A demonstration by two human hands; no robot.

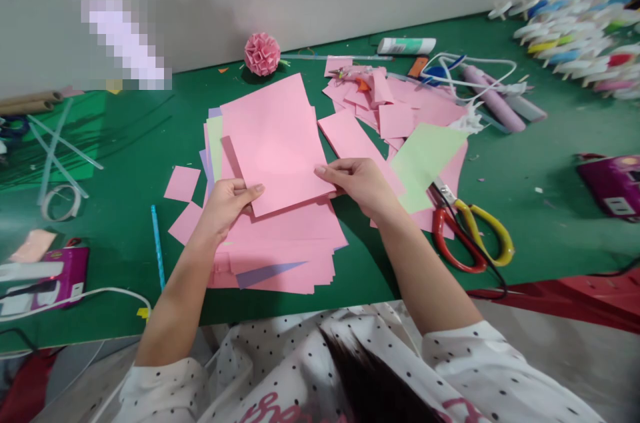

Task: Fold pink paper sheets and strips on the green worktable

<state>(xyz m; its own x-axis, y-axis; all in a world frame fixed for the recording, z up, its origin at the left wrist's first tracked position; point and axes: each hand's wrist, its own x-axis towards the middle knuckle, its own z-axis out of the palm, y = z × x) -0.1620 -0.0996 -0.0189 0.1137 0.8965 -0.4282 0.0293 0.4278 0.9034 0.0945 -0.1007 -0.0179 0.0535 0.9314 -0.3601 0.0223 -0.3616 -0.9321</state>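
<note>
A sheet of pink paper (280, 150) is held between my two hands, tilted above a loose stack of pink, purple and green sheets (280, 243). My left hand (231, 203) pinches its lower left edge, thumb on top. At the lower right corner my right hand (357, 183) grips the same sheet between thumb and fingers. Just beyond that hand lies a narrower pink strip (357, 140), partly covered by it. A light green sheet (425, 160) rests to the right, with scissors (473, 226) with red and yellow handles beside it.
Pink scraps (395, 110) pile up at the back right, near a glue stick (407, 46) and a pink glue gun (493, 100). A folded-paper ball (263, 54) sits by the wall. At left are a tape roll (61, 203), a blue pencil (157, 246) and a purple box (75, 276) with cables.
</note>
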